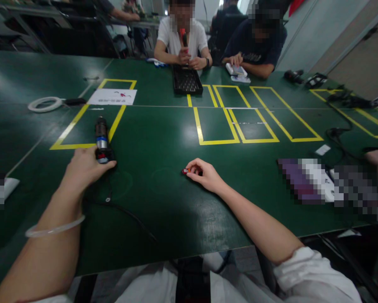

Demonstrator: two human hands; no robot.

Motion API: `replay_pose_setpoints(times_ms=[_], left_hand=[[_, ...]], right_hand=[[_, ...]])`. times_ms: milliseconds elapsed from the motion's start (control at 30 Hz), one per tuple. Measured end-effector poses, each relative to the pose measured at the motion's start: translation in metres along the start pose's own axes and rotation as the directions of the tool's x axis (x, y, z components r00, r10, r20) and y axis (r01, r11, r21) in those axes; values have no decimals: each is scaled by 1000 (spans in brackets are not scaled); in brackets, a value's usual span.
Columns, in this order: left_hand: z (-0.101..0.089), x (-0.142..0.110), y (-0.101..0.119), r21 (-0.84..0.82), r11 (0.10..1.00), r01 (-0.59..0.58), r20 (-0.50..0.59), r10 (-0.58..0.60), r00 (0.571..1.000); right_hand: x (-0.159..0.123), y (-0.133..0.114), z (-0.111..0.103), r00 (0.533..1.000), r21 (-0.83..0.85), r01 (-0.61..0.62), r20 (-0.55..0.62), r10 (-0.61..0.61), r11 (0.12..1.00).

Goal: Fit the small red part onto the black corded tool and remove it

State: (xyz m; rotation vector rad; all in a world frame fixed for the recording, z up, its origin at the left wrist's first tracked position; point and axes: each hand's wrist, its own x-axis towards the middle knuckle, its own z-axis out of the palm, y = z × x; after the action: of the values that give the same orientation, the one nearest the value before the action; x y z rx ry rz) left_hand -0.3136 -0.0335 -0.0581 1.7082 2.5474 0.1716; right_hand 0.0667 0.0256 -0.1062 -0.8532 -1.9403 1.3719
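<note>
My left hand [84, 168] is closed around the lower end of a dark cylindrical tool [102, 136] with a blue and silver band. Its thumb reaches along the near side, and the other fingers are partly hidden. The tool's exact kind does not show. My right hand [204, 173] pinches a small red and orange piece [185, 171] between thumb and fingertips, low at the green table [163, 210]. The piece is too small to make out further. A thin black cord [132, 213] with a small pale ring [108, 199] lies near my left wrist.
Yellow tape outlines [220, 142] mark the table. A white sheet [113, 97] and a white ring-shaped roll [45, 104] lie at the left. Across from me, a person handles something over a black tray [187, 82]; another holds a white device [236, 70]. Black cables [340, 130] lie right.
</note>
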Motion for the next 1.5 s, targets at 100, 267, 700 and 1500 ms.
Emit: replay_pose_setpoints(times_ms=[100,267,700,1500], left_hand=[[4,-11,35,17,999,-47,33,46,998],[21,-30,90,-107,971,-214,9,217,976],[35,-88,175,-190,898,-397,10,406,914],[23,-85,186,31,920,-392,16,391,920]], right_hand=[[0,0,1,1000,-16,7,-14,-7,1000],[2,2,3,1000,15,14,-21,-13,1000],[0,0,-2,983,-222,169,-30,-180,960],[-5,-12,0,982,-282,155,-59,-178,947]])
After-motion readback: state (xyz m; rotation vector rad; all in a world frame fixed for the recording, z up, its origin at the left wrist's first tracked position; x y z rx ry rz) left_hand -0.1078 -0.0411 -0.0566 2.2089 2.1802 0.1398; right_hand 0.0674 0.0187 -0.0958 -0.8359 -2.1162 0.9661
